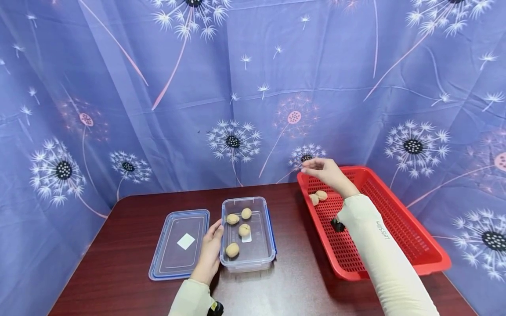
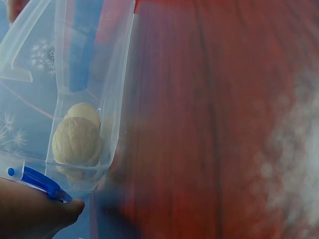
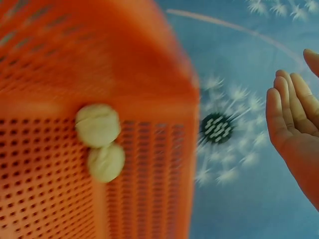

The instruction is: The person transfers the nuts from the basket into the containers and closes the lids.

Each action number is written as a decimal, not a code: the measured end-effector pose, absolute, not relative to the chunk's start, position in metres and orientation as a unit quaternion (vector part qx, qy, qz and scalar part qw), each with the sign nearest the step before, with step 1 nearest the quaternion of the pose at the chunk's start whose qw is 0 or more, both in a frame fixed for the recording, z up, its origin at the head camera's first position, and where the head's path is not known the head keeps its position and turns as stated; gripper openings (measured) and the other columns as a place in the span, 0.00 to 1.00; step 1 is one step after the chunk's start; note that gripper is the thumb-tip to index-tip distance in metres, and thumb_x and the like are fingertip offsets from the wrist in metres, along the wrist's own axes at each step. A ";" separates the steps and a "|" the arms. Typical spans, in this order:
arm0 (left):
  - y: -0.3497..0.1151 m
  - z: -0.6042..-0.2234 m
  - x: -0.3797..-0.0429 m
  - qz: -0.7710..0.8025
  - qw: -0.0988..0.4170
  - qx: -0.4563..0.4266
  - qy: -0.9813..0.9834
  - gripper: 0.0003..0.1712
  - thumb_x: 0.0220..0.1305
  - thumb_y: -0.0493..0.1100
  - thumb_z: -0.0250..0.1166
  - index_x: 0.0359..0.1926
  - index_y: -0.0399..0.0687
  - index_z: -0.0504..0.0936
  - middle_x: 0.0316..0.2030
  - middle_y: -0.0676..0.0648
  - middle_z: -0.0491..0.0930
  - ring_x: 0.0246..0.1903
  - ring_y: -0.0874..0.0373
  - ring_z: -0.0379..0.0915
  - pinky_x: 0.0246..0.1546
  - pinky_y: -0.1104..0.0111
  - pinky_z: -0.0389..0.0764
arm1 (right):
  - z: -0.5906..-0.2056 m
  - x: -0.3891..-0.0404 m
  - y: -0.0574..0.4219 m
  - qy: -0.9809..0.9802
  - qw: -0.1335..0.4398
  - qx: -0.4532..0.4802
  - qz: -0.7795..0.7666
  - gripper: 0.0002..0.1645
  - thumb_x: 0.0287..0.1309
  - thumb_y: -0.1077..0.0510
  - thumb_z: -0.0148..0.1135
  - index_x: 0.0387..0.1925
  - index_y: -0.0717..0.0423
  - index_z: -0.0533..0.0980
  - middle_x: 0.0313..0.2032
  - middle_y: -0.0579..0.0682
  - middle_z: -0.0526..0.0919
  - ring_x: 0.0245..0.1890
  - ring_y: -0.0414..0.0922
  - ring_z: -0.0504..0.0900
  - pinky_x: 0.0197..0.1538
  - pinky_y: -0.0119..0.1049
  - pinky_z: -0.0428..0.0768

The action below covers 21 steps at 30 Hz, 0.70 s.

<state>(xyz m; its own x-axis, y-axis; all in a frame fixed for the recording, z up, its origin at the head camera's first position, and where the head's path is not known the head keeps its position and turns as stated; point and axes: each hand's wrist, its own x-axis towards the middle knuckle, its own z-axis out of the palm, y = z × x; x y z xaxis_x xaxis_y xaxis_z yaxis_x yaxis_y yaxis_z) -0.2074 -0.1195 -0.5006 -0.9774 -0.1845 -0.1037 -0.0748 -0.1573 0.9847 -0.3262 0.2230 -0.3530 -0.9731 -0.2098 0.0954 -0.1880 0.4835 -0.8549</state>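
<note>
Several walnuts (image 1: 244,230) lie in a clear plastic food container (image 1: 258,263) with blue side clips. Against its left wall rests my left hand (image 1: 211,248), fingers fairly straight along the outside; in the left wrist view a digit touches beside a blue clip (image 2: 42,183). My right hand (image 1: 326,175) is raised over the back left corner of a red plastic basket (image 1: 324,250), holding nothing. The right wrist view shows its fingers extended, with the thumb apart. Below it, two walnuts (image 3: 102,142) touch each other in the basket.
The container's lid (image 1: 166,259), clear with a blue seal and a white label, lies flat left of the container. Everything stands on a dark red-brown wooden table (image 1: 118,245). A blue dandelion-print curtain (image 1: 178,145) hangs behind the table and at both sides.
</note>
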 end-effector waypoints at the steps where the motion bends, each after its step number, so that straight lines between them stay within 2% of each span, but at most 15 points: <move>1: -0.120 -0.501 -0.207 -0.752 0.038 0.099 -0.650 0.26 0.76 0.42 0.46 0.69 0.34 0.62 0.66 0.32 0.62 0.64 0.42 0.58 0.67 0.51 0.59 | -0.356 -0.326 0.227 0.864 0.009 -0.113 -0.491 0.24 0.61 0.53 0.64 0.55 0.61 0.75 0.50 0.60 0.81 0.50 0.50 0.78 0.57 0.48 0.74; 8: -0.118 -0.500 -0.206 -0.756 0.038 0.097 -0.646 0.25 0.76 0.41 0.45 0.69 0.33 0.61 0.65 0.30 0.64 0.62 0.41 0.62 0.65 0.51 0.63 | -0.385 -0.328 0.249 0.871 0.004 -0.087 -0.484 0.27 0.62 0.52 0.63 0.57 0.67 0.73 0.50 0.62 0.80 0.48 0.49 0.78 0.56 0.44 0.74; 15: -0.118 -0.499 -0.205 -0.761 0.036 0.092 -0.641 0.26 0.76 0.41 0.45 0.68 0.32 0.61 0.64 0.30 0.64 0.61 0.42 0.63 0.64 0.52 0.65 | -0.411 -0.330 0.267 0.873 0.016 -0.065 -0.483 0.31 0.64 0.49 0.61 0.59 0.68 0.71 0.56 0.64 0.76 0.56 0.55 0.73 0.57 0.48 0.73; 21: -0.120 -0.503 -0.208 -0.758 0.040 0.092 -0.645 0.25 0.76 0.41 0.46 0.68 0.33 0.62 0.64 0.30 0.64 0.62 0.41 0.63 0.64 0.53 0.64 | -0.430 -0.331 0.279 0.872 0.028 -0.028 -0.488 0.33 0.65 0.48 0.60 0.61 0.69 0.69 0.56 0.67 0.74 0.56 0.59 0.72 0.57 0.49 0.73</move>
